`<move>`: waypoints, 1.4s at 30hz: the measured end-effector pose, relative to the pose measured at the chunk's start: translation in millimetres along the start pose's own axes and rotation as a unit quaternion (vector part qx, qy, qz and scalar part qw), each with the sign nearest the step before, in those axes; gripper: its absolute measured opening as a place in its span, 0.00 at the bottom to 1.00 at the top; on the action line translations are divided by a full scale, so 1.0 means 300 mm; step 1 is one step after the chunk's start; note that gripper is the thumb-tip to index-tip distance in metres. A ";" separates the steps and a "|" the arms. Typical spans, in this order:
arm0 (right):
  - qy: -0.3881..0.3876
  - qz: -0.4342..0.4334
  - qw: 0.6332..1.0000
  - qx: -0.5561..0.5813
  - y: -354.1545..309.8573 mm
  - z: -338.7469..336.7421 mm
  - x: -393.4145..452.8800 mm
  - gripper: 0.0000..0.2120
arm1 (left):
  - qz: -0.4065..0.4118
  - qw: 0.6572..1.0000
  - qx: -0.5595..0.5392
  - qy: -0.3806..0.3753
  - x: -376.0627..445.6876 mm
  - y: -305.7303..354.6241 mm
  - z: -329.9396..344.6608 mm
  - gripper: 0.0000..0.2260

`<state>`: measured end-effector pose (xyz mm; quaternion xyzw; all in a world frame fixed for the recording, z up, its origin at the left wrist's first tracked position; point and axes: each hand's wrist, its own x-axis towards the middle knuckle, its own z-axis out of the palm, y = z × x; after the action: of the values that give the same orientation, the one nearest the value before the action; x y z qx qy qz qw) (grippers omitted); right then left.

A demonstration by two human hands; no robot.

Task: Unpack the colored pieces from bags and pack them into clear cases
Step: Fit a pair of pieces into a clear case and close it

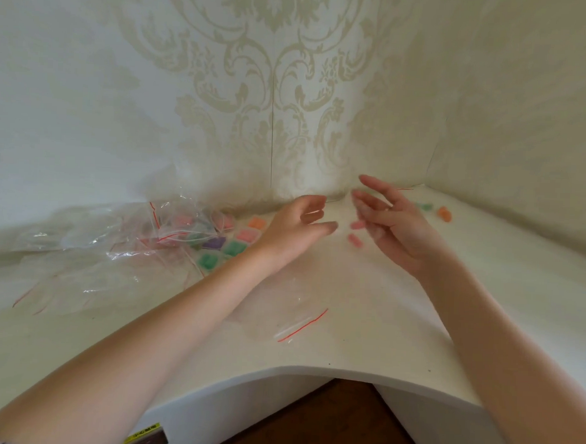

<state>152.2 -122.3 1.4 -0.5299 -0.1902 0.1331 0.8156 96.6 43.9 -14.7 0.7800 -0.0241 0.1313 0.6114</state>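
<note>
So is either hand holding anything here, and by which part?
Nothing is plainly held. The left hand hangs open over the table. The right hand is open too; blurred pink pieces sit beside its fingers, contact unclear.

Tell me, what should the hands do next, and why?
Probably the right hand should pick up the loose pink pieces lying on the table just below its fingers. Both hands look empty, the left hand hovers nearby, and the pieces lie outside the filled clear cases.
</note>
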 end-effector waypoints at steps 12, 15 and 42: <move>-0.023 0.056 0.956 -0.286 0.058 0.057 -0.001 0.15 | -0.024 1.000 -0.003 -0.006 -0.015 -0.006 -0.045 0.18; 0.029 -0.017 0.935 -0.352 0.070 0.058 -0.001 0.06 | -0.011 1.000 0.006 -0.012 -0.019 -0.011 -0.036 0.20; 0.030 -0.133 0.869 -0.475 0.065 0.088 -0.025 0.12 | 0.072 0.993 0.017 0.089 -0.010 -0.034 0.010 0.12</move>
<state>133.5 -96.2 -7.9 -0.8267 -0.2747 -0.0989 0.4810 96.1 43.2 -25.7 0.7717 -0.0231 0.2441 0.5868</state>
